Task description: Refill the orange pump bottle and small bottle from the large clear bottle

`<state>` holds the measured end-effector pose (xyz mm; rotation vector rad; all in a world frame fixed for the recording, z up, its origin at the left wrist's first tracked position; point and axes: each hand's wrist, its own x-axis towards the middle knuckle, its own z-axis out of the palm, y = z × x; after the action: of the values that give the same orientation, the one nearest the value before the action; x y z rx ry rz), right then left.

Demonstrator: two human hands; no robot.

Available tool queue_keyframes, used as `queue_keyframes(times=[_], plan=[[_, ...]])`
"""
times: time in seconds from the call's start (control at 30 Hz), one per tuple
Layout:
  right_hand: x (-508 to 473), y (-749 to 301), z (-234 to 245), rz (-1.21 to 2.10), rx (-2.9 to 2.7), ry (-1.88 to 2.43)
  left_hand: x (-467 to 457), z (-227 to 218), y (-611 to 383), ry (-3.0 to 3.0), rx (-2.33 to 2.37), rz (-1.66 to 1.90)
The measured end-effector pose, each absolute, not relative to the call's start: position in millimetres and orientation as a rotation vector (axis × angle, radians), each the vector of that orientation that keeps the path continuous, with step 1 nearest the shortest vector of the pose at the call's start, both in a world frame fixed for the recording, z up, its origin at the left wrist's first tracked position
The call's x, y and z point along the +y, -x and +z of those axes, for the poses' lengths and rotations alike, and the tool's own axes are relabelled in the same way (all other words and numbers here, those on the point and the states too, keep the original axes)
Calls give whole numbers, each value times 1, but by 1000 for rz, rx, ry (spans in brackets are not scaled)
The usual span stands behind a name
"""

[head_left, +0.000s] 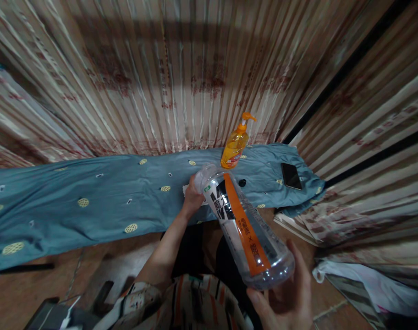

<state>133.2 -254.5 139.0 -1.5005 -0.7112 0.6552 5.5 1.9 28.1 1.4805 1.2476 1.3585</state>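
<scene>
— As the person sits facing that low ledge, what have the hands got hold of?

— A clear plastic bottle with a black-and-white label and an orange stripe down it. It is in the air above the person's lap, tilted, with its neck pointing away toward the ledge and its base toward the body.

— Which hand is where?

— The left hand is at the far end, fingers curled shut around the neck. From here I cannot tell whether a cap is on. The right hand cups the base from underneath, its fingers bent up around the rounded bottom, so it is gripping too.

— And on the ledge?

— A blue cloth with small yellow patterns covers it. An orange pump bottle stands upright on it, just beyond the neck of the held bottle. A small black object lies near the pump bottle's foot, too small to make out. A dark phone lies flat further right, well apart from the hands.

— Behind all that?

— A striped curtain hangs in folds down to the cloth.
</scene>
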Motion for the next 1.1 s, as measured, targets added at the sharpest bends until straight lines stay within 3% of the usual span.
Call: queue_keyframes(times=[1.1], plan=[[-258, -128, 135, 618, -662, 1450, -2, 34, -10, -1407, 1333, 1388]])
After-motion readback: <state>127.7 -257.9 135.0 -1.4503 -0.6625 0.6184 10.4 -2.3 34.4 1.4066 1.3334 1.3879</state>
